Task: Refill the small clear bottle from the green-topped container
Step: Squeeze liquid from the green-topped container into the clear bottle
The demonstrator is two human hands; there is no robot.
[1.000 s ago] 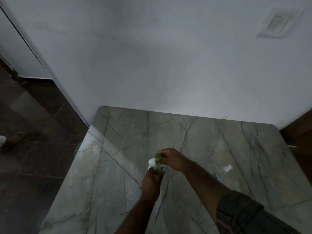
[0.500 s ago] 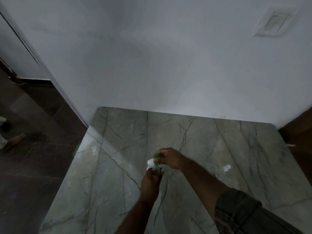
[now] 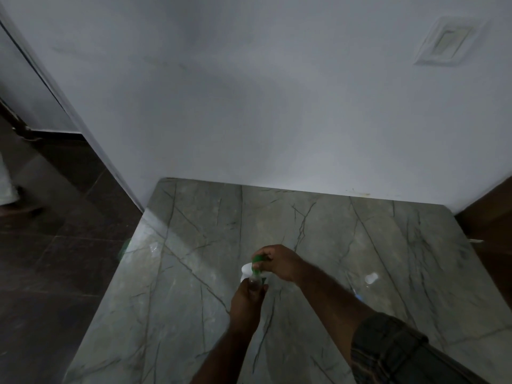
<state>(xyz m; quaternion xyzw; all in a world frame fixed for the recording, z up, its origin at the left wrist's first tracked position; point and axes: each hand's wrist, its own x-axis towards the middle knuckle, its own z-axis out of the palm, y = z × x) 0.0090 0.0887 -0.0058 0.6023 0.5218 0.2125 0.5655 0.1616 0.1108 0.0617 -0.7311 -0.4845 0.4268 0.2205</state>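
The small clear bottle (image 3: 254, 282) is held upright over the grey, dark-veined marble bench (image 3: 194, 273), near the middle of its front half. It is gripped from below by the left hand (image 3: 246, 300), whose fingers are curled round the bottle body, so that only the upper part of the bottle is seen. The green-topped white container (image 3: 247, 269) is held tilted directly over the bottle mouth; actual contact cannot be confirmed in the dim light. The container is gripped by the right hand (image 3: 279, 261), with the fingers closed over its green end. A dark checked sleeve (image 3: 388, 353) is seen on the right forearm. A small white cap-like object (image 3: 371, 278) lies on the bench well to the right of both hands, with a small blue item (image 3: 359, 296) near it; neither can be identified further. The bench is set against a plain white wall (image 3: 249, 106), on which a white square plate (image 3: 448, 41) is mounted at the upper right. Dark floor tiles (image 3: 55, 273) are seen to the left of the bench.
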